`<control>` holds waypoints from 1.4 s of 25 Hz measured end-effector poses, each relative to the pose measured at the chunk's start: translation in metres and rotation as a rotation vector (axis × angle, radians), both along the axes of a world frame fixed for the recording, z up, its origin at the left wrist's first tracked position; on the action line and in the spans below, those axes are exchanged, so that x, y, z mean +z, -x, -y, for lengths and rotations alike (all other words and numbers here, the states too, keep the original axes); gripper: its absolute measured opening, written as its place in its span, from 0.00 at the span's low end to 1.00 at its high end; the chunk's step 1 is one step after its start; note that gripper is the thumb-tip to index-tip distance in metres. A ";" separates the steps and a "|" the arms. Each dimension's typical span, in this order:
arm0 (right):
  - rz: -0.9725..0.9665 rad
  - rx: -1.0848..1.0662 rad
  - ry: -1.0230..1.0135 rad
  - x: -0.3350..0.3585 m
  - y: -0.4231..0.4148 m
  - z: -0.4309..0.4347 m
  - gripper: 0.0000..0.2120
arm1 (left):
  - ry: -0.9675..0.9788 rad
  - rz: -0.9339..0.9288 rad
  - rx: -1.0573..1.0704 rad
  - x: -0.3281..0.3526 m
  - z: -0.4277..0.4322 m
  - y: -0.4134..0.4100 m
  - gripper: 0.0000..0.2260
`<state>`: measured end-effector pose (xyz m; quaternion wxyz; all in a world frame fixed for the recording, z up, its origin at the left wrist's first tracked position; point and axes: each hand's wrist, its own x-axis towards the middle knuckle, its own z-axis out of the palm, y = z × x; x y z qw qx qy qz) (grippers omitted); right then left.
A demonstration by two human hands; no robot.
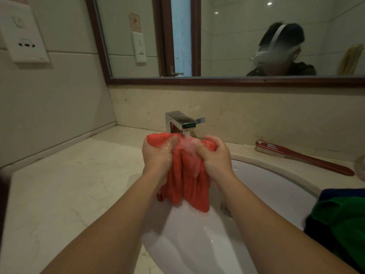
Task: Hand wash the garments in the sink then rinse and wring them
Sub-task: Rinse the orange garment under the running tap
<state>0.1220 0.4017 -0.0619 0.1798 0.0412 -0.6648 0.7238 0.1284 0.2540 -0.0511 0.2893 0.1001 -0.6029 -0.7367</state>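
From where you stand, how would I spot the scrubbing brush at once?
Start at the chrome faucet behind the white sink. To its right, the brush lies flat on the counter beside the rim. It alone is long, dark red, with pale bristles.

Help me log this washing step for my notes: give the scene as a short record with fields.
garment: red garment, held up under the tap, hanging over the sink
left hand: grips the garment's top left
right hand: grips its top right
tap: running onto the cloth
waiting: green garment and blue garment at the sink's right rim
counter: red brush right of the tap
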 end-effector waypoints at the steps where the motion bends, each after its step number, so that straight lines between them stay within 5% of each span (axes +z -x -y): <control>1: 0.025 0.011 0.038 0.000 0.000 0.001 0.22 | 0.001 -0.009 0.032 0.000 0.002 0.002 0.28; 9: 0.028 -0.072 -0.016 -0.003 -0.002 0.008 0.04 | -0.061 -0.052 0.021 -0.006 0.010 0.007 0.22; 15: 0.132 0.341 0.065 -0.017 -0.004 0.012 0.26 | 0.016 -0.049 -0.164 -0.009 -0.003 0.004 0.30; 20: 0.069 0.182 0.132 -0.004 -0.008 0.016 0.08 | 0.215 -0.064 -0.088 -0.007 -0.006 -0.004 0.22; 24: 0.043 0.093 0.205 0.007 -0.014 0.017 0.10 | 0.284 -0.014 -0.257 -0.009 -0.002 -0.006 0.29; 30: 0.084 -0.134 0.264 0.005 -0.002 0.000 0.11 | 0.102 0.069 -0.453 -0.003 -0.030 -0.003 0.15; 35: 0.224 0.077 0.312 0.007 -0.005 -0.001 0.14 | 0.252 -0.084 -0.360 -0.008 -0.029 -0.006 0.08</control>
